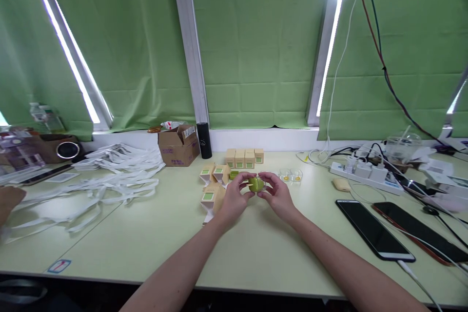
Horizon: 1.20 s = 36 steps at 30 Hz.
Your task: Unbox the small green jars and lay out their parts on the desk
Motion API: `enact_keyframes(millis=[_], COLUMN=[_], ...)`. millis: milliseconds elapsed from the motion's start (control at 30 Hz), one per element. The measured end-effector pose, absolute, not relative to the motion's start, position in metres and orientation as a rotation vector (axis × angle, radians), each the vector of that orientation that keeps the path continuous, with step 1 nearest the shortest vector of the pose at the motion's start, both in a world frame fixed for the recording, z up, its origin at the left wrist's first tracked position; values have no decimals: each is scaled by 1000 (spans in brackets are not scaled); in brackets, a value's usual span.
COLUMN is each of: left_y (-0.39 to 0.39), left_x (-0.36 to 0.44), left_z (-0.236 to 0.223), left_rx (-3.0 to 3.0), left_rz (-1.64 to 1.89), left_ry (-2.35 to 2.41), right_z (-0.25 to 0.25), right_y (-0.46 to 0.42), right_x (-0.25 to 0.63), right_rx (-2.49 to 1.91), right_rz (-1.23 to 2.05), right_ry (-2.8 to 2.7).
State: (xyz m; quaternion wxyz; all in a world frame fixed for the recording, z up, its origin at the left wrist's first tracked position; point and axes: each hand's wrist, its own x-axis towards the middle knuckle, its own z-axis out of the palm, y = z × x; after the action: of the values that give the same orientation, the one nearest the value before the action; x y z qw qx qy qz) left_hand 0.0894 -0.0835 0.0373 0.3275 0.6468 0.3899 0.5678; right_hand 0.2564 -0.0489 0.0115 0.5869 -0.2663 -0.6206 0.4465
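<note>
In the middle of the table a small round green object (256, 185) is held up between my two hands. My left hand (238, 196) grips its left side with thumb and fingers, and my right hand (276, 195) closes on its right side. What the object is cannot be made out. Beside my left hand lie open kraft boxes with green labels (212, 196), and a second green piece (234, 174) sits just behind it. Two small clear cups (297, 176), with something yellow in them, stand behind my right hand.
Closed kraft boxes (249, 158) stand at the back. Left are a cardboard carton (178, 146), a black cylinder (204, 140), white straps (117, 175) and another person's hand (10, 201). Right are a power strip (365, 178), cables and phones (375, 229).
</note>
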Motion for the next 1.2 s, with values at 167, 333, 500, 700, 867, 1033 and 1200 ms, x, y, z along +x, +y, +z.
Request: enact_keyframes(millis=[167,333,500,700,867,1033,1200], left_y=[-87,-91,-94,-87,-84,-87,-83], left_x=[88,85,85,82,80,83,85], left_z=[37,43,48,41,38,39,36], left_rx=[1795,2000,2170,2320,2301,2151,1819], left_rz=[1528,1606,1742,1686,1650,1612,1659], left_ry=[1034,1135,1165,1127,1161,1196,1135], right_z=[9,11,15,14,12,11,5], right_y=[-49,-52,-58,-58,-55,-50,-42], right_x=[258,260,260,261,259,261,264], right_rx=[-627,-612,-588,-591,-588,-606,-613], right_rz=[899,822,695,561,570,623,755], right_ry=[-1493,-1553,-1606,-1632,-1652,-1645,-1576])
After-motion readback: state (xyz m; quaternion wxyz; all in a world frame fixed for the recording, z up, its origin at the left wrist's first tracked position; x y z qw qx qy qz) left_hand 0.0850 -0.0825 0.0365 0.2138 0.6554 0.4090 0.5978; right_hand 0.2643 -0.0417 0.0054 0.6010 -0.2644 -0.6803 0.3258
